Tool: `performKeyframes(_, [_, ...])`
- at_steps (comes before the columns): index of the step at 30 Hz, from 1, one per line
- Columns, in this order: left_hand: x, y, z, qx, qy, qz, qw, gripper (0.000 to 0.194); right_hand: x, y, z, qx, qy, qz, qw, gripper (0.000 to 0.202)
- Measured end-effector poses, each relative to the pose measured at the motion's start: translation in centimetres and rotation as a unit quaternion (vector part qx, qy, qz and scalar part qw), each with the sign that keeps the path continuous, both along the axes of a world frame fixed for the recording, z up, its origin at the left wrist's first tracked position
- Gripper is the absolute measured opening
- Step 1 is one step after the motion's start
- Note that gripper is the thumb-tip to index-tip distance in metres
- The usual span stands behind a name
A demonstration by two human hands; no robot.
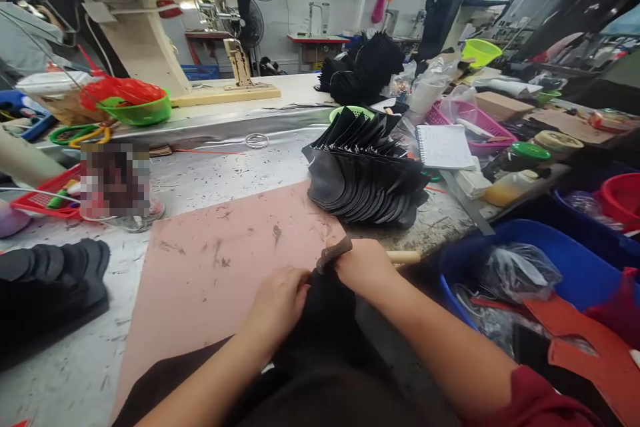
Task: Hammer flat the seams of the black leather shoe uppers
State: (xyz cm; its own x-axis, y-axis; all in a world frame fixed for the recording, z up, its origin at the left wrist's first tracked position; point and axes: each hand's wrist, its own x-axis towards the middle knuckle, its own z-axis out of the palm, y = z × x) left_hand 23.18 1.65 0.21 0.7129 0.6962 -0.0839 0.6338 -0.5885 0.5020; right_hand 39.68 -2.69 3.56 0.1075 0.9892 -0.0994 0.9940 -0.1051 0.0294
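My left hand is closed on the edge of a black leather piece that hangs over the near side of the pink board. My right hand is closed just beside it, around a hammer. The rusty brown head juts out at the fingers, and the pale wooden handle shows behind the wrist. The right fingertips are partly hidden, so I cannot tell whether they also pinch the leather. Just beyond the hands stands a fanned stack of black leather pieces.
More black pieces lie at the left, and a dark bundle sits behind. A sewing machine stands at the back. To the right are a notebook, a pink basket, jars and a blue tub with scraps.
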Motion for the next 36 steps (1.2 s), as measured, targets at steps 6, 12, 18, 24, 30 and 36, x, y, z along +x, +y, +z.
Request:
performKeyframes(6, [-0.2, 0.1, -0.8, 0.064, -0.041, -0.039, 0.996, 0.025, -0.1, 0.3, 0.3, -0.007, 0.017, 0.003, 1.0, 0.023])
performKeyframes(12, [-0.2, 0.1, -1.0, 0.131, -0.02, -0.082, 0.988, 0.026, -0.4, 0.1, 1.6, 0.017, 0.036, 0.024, 0.999, 0.02])
performKeyframes(18, [0.1, -0.1, -0.3, 0.158, 0.03, -0.1, 0.982, 0.025, -0.6, 0.5, 2.5, -0.007, 0.038, 0.051, 0.998, 0.022])
performKeyframes(24, [-0.1, 0.1, -0.1, 0.116, 0.021, -0.085, 0.989, 0.022, 0.1, 0.6, 1.8, 0.007, 0.033, 0.028, 0.999, 0.021])
performKeyframes(30, [-0.8, 0.2, -0.4, 0.107, 0.002, -0.09, 0.99, 0.018, 0.3, 0.4, 0.9, 0.015, 0.031, 0.02, 0.999, 0.018])
performKeyframes(36, [-1.5, 0.5, -0.6, 0.109, -0.016, -0.112, 0.988, 0.019, -0.2, 0.1, 1.5, -0.024, 0.042, 0.054, 0.997, 0.02])
